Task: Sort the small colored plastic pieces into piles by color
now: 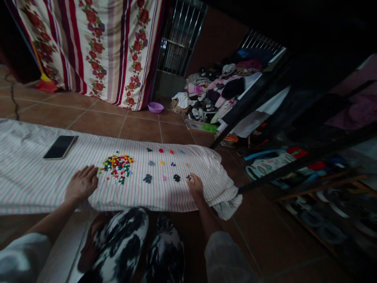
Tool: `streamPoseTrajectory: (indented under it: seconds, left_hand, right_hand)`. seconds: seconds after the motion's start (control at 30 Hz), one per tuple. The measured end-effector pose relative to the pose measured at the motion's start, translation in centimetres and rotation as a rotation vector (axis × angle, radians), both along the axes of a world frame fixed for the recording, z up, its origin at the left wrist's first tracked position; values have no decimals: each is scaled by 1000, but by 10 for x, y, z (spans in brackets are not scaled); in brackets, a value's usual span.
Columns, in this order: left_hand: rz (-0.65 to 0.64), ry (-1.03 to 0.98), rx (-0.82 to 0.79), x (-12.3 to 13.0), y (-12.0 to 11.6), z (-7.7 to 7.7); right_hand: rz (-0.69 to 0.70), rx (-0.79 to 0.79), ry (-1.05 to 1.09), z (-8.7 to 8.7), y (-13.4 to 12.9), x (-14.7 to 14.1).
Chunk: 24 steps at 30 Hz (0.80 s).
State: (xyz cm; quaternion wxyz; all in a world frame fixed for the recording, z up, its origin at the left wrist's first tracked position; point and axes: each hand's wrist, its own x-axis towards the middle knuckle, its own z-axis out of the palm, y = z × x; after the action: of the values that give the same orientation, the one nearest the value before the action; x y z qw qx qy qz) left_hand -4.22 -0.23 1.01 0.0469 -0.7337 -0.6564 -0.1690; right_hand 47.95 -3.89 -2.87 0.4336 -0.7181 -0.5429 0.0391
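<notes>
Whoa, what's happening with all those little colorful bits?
A person's right hand is at some small brown pieces, at the right end of the nearest row of one-color groups; I can't tell if it's gripping any. The left hand is beside a mixed pile of colorful pieces on a striped cloth.

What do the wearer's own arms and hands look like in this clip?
Left hand and right hand show no gloves. The left sleeve is pale, the right sleeve greyish in dim light; both leave the forearms bare.
</notes>
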Motion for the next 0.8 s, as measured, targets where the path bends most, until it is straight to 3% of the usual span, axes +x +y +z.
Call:
streamPoseTrajectory:
  seconds: [0.2, 0.53, 0.8]
  left_hand:
    - [-17, -1, -25, 0, -1, 0]
    - [-19, 29, 15, 2, -2, 3]
    - [-50, 31, 38, -1, -2, 1]
  right_hand:
    - [-222, -146, -85, 10, -11, -12]
    - [-271, -346, -110, 34, 2, -28]
    - [-420, -362, -29, 39, -10, -47]
